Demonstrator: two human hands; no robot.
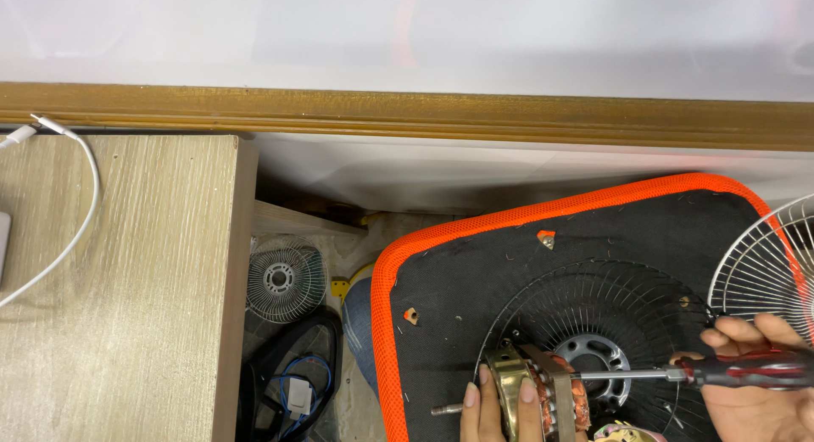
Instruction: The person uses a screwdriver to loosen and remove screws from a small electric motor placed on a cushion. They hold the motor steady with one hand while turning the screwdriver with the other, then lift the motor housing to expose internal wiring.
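The left hand point(496, 408) is clamped around a fan motor point(543, 391) — brass-coloured housing, copper windings showing — with its fingers curled over the top edge; a short shaft point(445, 409) sticks out to the left of it. The right hand point(763, 383) is wrapped shut on a red-and-black screwdriver point(746, 372), whose metal shank runs level to the left and meets the side of the motor. The two hands are well apart, one at each end of the tool.

Motor and hands sit at the lower edge of the view, over a black fan guard point(593, 315) that lies flat on a black pad with an orange rim point(475, 226). A second, white wire guard point(763, 264) leans in at the right edge, just above the right hand.

To the left stands a pale wooden desk point(127, 298) with a white cable point(76, 213) looping across it. Down in the gap between desk and pad — on the floor, partly in shadow — lie a small grey fan grille point(286, 278) and a tangle of blue wire point(297, 378). A brown wooden rail point(407, 111) crosses the wall behind.
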